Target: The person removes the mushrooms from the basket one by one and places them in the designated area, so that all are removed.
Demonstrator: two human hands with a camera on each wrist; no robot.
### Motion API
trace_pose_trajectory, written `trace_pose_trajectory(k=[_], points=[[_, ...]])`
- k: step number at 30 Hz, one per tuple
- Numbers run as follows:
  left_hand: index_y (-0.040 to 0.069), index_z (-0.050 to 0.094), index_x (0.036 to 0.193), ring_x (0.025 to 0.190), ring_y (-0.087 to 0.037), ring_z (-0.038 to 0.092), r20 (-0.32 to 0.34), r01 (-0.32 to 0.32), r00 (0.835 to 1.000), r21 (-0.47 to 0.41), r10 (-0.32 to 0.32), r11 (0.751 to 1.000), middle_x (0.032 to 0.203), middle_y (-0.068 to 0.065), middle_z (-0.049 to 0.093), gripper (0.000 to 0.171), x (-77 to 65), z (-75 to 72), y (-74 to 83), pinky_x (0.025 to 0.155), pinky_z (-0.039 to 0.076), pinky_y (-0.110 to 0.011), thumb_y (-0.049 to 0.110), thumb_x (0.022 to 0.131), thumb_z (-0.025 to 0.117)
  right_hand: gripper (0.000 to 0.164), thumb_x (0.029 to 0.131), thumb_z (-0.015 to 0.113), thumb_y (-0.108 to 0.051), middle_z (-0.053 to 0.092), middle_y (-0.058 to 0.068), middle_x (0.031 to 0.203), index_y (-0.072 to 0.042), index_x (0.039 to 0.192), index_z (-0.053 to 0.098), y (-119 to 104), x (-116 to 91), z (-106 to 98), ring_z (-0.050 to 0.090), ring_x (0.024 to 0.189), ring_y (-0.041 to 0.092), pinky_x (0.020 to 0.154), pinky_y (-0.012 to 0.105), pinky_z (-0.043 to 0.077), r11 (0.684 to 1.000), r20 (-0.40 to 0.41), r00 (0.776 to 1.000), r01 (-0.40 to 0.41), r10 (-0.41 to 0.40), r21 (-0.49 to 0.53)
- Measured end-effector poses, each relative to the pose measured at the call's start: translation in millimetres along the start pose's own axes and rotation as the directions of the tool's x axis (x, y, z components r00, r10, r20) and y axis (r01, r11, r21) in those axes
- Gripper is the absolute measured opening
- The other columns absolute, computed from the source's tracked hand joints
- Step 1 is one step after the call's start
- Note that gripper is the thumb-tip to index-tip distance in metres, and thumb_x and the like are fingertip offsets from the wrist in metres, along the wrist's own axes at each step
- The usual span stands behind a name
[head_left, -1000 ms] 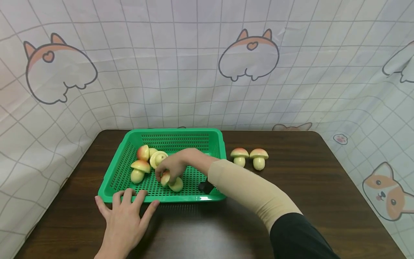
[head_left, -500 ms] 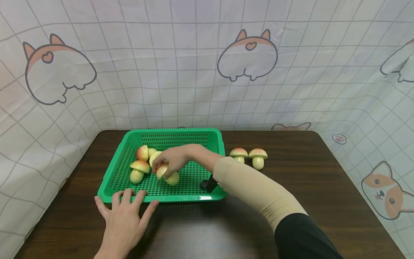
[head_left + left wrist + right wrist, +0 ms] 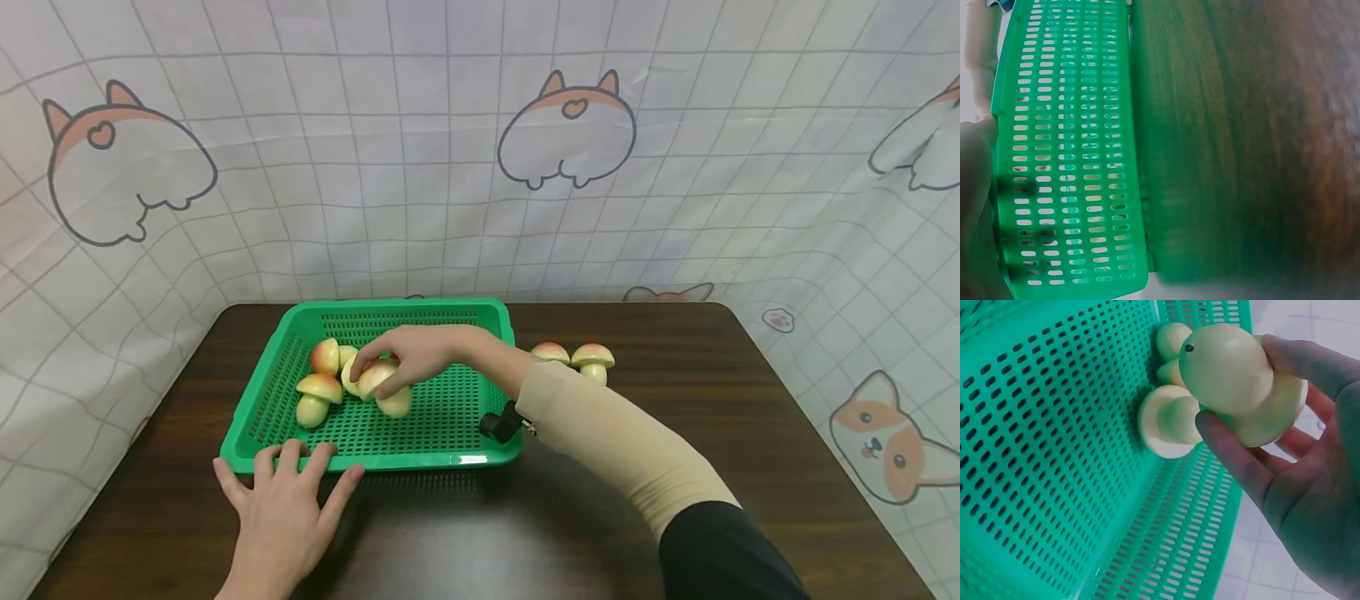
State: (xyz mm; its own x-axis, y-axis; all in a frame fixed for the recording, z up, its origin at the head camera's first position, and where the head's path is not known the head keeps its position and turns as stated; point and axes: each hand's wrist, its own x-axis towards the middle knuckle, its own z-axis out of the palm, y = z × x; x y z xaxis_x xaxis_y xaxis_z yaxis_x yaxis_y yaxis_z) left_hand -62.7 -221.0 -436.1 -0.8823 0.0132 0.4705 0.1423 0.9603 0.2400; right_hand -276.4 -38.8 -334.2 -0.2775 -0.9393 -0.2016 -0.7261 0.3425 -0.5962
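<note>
- Nearest, the left hand rests with its fingers straight and spread apart, fingertips on the near rim of a green plastic basket.
- The basket, shallow and rectangular, sits on a dark wood-grain tabletop; its walls and floor are pierced with small slots.
- From the right, in a beige and black sleeve, the right hand reaches over the basket. Its thumb and fingers are clamped on a toy mushroom, held cap and stem within the basket's outline.
- Inside the basket, toward its left, a second mushroom lies with its stem toward the viewer.
- Just beyond the right hand's fingertips is a third, partly hidden.
- Farther back and left, a fourth lies on its side.
- Outside, right of the basket, two more mushrooms stand side by side; the sleeve partly covers them.
- Behind everything hangs a white grid-patterned cloth with cartoon dogs.
</note>
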Motion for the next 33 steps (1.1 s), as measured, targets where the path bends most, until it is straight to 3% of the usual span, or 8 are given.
trace_pose_trajectory(k=[17, 33], points=[[0.011, 0.069, 0.114, 0.115, -0.052, 0.045, 0.024, 0.030, 0.999, 0.006, -0.030, 1.000, 0.108, -0.020, 0.059, 0.048, -2.3, 0.0, -0.3, 0.101, -0.010, -0.085, 0.055, 0.098, 0.062, 0.038, 0.098, 0.071, -0.026, 0.062, -0.011, 0.126, -0.020, 0.135, 0.063, 7, -59, -8, 0.060, 0.105, 0.009, 0.091, 0.030, 0.051, 0.990, -0.209, 0.976, 0.087, -0.063, 0.110], [0.011, 0.068, 0.112, 0.113, -0.053, 0.045, 0.007, 0.015, 1.000, 0.001, -0.015, 1.000, 0.106, -0.020, 0.058, 0.047, -0.6, 1.6, 1.6, 0.100, -0.008, -0.086, 0.055, 0.098, 0.063, 0.038, 0.097, 0.073, -0.026, 0.064, -0.010, 0.129, -0.023, 0.135, 0.064, 18, -109, -11, 0.062, 0.107, 0.016, 0.084, 0.037, 0.055, 0.969, -0.343, 0.939, 0.100, -0.017, 0.226]])
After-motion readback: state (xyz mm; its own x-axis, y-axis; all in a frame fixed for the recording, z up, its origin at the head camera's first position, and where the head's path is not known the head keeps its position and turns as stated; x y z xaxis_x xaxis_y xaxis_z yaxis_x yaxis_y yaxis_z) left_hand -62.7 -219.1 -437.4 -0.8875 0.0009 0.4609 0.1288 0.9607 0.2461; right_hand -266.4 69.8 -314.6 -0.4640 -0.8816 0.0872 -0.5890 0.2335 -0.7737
